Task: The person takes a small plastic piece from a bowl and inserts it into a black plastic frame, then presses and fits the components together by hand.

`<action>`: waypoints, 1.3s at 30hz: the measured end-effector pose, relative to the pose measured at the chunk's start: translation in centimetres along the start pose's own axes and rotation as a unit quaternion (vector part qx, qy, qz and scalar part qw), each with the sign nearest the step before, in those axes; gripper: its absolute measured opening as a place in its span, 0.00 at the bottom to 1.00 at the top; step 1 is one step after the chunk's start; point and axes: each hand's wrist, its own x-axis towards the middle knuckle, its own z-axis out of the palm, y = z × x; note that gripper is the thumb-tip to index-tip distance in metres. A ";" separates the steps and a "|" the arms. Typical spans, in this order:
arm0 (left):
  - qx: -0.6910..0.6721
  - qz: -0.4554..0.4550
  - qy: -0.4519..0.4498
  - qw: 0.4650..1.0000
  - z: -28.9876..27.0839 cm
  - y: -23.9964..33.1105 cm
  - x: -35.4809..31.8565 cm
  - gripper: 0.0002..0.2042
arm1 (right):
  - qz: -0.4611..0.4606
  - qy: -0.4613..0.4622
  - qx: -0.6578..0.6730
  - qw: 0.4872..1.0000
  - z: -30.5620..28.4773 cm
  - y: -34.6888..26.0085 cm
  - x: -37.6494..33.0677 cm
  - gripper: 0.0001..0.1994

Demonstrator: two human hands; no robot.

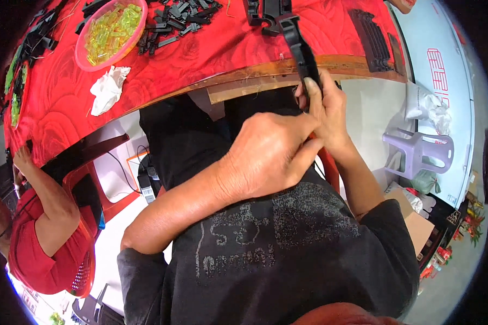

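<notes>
My right hand is closed around the lower end of a long black plastic part, its thumb pressed along it. The part points up and away over the table's front edge, and its far end reaches a larger black plastic piece on the table. My left hand is closed right beside the right hand, over my lap. Its fingertips are hidden behind the hand itself, and what they pinch, if anything, does not show.
A pink bowl of clear yellow pieces stands on the red-clothed table, beside loose small black parts and a crumpled white tissue. Black ribbed strips lie at right. Another person sits left; a lilac stool stands right.
</notes>
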 end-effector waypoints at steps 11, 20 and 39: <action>-0.016 -0.068 0.057 0.996 0.3 -2.6 0.9 0.04 | -0.013 0.026 0.042 0.999 0.5 -0.3 0.1 0.06; -0.095 -0.117 0.207 0.967 2.6 -4.1 3.1 0.13 | -0.025 0.080 0.056 0.995 1.7 0.8 0.2 0.06; 0.017 -0.219 0.280 0.934 2.6 -7.2 6.5 0.13 | 0.025 0.093 0.129 0.987 7.2 1.7 0.7 0.19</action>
